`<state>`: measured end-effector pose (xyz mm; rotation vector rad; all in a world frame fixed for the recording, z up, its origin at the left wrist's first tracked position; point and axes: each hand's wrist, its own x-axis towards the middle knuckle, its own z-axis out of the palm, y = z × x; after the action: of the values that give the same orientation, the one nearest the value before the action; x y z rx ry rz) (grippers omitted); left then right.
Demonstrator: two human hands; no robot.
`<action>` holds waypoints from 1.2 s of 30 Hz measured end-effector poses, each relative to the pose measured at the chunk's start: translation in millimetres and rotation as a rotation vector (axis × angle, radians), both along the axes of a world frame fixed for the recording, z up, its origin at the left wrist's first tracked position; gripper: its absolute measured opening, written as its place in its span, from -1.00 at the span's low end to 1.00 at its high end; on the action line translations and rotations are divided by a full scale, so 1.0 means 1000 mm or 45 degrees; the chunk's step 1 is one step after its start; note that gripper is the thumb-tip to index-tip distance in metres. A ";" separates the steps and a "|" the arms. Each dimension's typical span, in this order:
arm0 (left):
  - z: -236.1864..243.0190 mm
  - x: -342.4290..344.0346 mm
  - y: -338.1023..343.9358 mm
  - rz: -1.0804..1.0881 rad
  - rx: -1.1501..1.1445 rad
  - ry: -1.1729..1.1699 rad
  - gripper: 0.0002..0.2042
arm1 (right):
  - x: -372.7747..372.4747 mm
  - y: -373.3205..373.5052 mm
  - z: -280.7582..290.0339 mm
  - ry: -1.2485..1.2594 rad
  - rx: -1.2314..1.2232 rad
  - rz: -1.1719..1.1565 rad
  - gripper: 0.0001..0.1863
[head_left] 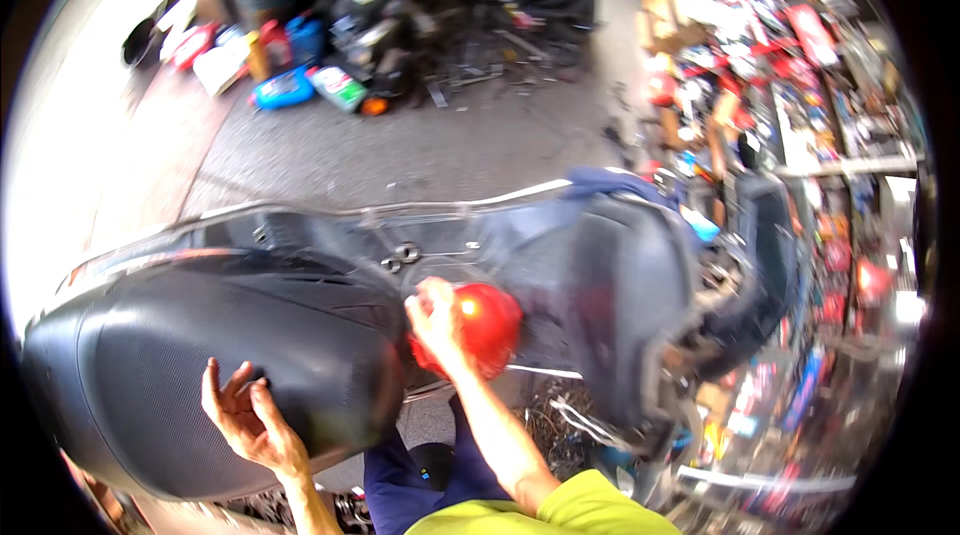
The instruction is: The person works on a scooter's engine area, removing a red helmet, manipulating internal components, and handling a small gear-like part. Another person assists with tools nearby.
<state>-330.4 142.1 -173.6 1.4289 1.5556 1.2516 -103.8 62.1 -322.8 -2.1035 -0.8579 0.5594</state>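
A scooter's black textured seat (pixel 165 355) fills the lower left. Over it is my left hand (pixel 258 430), palm up with bent fingers; a small black piece (pixel 259 373) shows between thumb and fingers. My right hand (pixel 437 325) is by the front end of the seat, fingers curled in and slightly blurred. What they hold, if anything, is hidden. Just right of this hand, and partly behind it, a shiny round red object (pixel 490 325) sits at the scooter's footboard. Two small metal rings (pixel 405 253) lie beyond the hand on the scooter's grey body panel.
The scooter's dark front shield (pixel 630 305) rises to the right. Crowded shelves (pixel 800 95) of parts and packages line the right side. Bottles (pixel 285 87) and loose tools (pixel 510 40) lie on the grey floor (pixel 400 160) beyond. Wires (pixel 585 425) lie below the footboard.
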 end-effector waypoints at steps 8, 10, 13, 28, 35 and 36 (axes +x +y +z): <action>-0.004 -0.002 0.005 -0.071 -0.079 0.105 -0.46 | -0.065 -0.126 0.221 -0.051 0.096 0.275 -0.83; -0.013 -0.004 0.009 -0.103 0.089 0.149 -0.42 | -0.057 -0.154 0.268 -0.310 0.307 0.468 -0.84; 0.004 0.002 -0.001 -0.072 0.022 0.075 -0.30 | -0.003 -0.192 0.335 -0.595 0.323 0.306 -0.84; 0.195 0.287 -0.265 -1.900 0.211 0.283 -0.14 | 0.163 -0.342 0.281 0.409 0.546 -0.739 -0.73; 0.140 0.335 -0.315 -1.970 0.018 0.186 -0.37 | 0.169 -0.355 0.268 0.587 0.867 -0.659 -0.69; 0.146 0.334 -0.314 -1.934 0.020 0.445 -0.41 | 0.167 -0.355 0.263 0.532 0.832 -0.659 -0.72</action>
<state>3.2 -171.8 -27.6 2.1476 0.2420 0.0704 62.8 -292.5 -60.3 -1.4439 -0.1889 0.3511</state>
